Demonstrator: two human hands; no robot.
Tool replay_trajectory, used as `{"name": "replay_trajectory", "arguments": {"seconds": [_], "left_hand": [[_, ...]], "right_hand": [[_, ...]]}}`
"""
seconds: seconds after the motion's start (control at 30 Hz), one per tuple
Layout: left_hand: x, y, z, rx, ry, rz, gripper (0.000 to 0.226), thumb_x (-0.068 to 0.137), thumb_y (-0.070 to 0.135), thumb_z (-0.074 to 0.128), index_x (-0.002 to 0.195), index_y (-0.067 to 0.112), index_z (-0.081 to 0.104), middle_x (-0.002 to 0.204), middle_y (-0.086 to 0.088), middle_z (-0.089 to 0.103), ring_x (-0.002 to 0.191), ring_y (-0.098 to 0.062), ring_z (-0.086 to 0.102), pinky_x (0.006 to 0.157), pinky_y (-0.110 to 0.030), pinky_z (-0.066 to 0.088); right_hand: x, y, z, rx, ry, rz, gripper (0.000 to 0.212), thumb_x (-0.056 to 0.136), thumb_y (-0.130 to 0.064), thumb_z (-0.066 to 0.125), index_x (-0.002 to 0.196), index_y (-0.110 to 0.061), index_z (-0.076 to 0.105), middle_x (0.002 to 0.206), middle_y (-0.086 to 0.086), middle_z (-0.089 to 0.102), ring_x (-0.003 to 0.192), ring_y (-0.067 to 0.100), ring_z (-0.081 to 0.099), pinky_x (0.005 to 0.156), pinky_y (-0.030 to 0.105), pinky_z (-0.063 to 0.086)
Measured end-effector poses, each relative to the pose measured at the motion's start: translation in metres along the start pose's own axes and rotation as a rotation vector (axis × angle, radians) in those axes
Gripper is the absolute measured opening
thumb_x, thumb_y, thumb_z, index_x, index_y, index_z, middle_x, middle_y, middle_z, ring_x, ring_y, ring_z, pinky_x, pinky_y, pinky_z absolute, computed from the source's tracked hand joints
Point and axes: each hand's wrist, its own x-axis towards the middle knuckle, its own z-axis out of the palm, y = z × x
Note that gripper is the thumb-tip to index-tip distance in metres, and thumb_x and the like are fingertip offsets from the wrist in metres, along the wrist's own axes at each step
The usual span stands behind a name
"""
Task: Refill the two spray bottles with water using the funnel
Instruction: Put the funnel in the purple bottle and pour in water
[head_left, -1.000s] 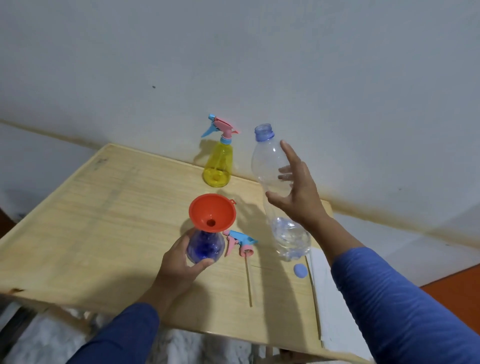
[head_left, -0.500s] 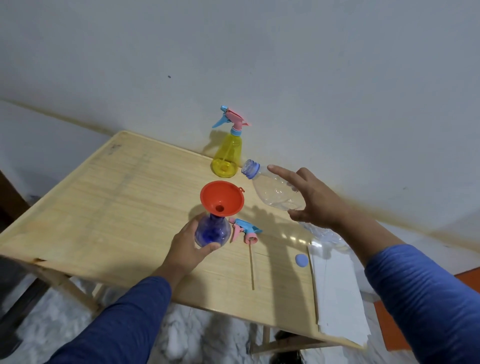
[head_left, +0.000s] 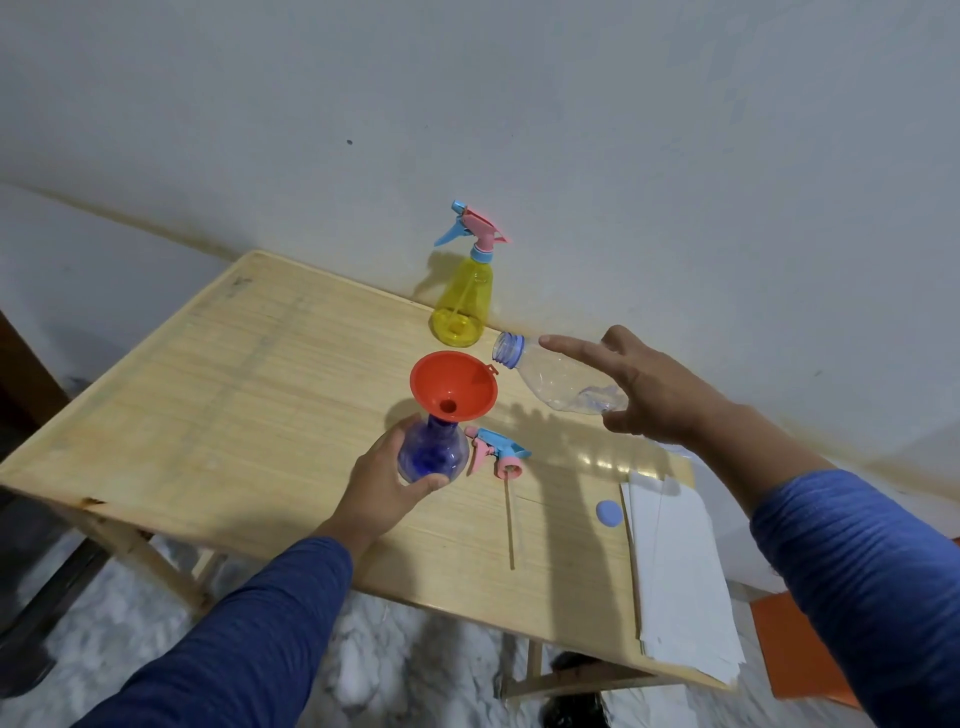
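A blue spray bottle (head_left: 434, 453) stands on the wooden table (head_left: 249, 395) with an orange funnel (head_left: 453, 383) seated in its neck. My left hand (head_left: 384, 480) grips the bottle's base. My right hand (head_left: 644, 389) holds a clear water bottle (head_left: 556, 382) tipped nearly flat, its open mouth just right of the funnel's rim; some water sits in it by my palm. The blue bottle's pink-and-blue trigger head (head_left: 498, 454) lies beside it with its dip tube. A yellow spray bottle (head_left: 462, 306) with its head on stands at the back by the wall.
The water bottle's blue cap (head_left: 609, 513) lies on the table near a stack of white paper (head_left: 675, 577) at the right edge. The wall runs close behind the table. An orange object (head_left: 800, 649) sits on the floor at the right.
My right hand lifted the upright water bottle off the table and tilted it over, bringing its mouth down beside the funnel. My left hand stayed on the blue bottle.
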Motion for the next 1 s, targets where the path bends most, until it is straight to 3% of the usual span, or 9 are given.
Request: {"name": "replay_trajectory", "arguments": {"seconds": [0.2, 0.37, 1.0], "left_hand": [[0.0001, -0.0024, 0.0002, -0.015, 0.008, -0.002, 0.078, 0.069, 0.035, 0.080, 0.135, 0.033, 0.039, 0.126, 0.013, 0.055, 0.113, -0.009, 0.054, 0.098, -0.034, 0.047], [-0.0003, -0.0001, 0.0000, -0.013, 0.007, 0.008, 0.076, 0.071, 0.033, 0.080, 0.135, 0.032, 0.039, 0.126, 0.013, 0.054, 0.114, -0.009, 0.053, 0.096, -0.031, 0.046], [0.0010, -0.0021, 0.0005, 0.006, 0.002, -0.013, 0.079, 0.071, 0.034, 0.080, 0.137, 0.032, 0.037, 0.130, 0.014, 0.051, 0.116, -0.008, 0.050, 0.097, -0.029, 0.045]], "right_hand": [[-0.0005, -0.0009, -0.0044, -0.074, -0.026, -0.016, 0.104, 0.078, -0.002, 0.066, 0.129, -0.064, 0.000, 0.101, -0.002, 0.032, 0.065, 0.005, 0.033, 0.054, 0.016, 0.027], [0.0004, -0.0040, -0.0061, -0.127, -0.029, -0.016, 0.103, 0.079, -0.003, 0.065, 0.128, -0.063, -0.004, 0.103, -0.001, 0.032, 0.073, 0.015, 0.039, 0.061, 0.024, 0.031], [0.0050, -0.0029, -0.0035, -0.234, -0.035, -0.055, 0.101, 0.081, -0.010, 0.064, 0.131, -0.063, -0.006, 0.111, 0.003, 0.037, 0.078, 0.019, 0.038, 0.071, 0.029, 0.034]]}}
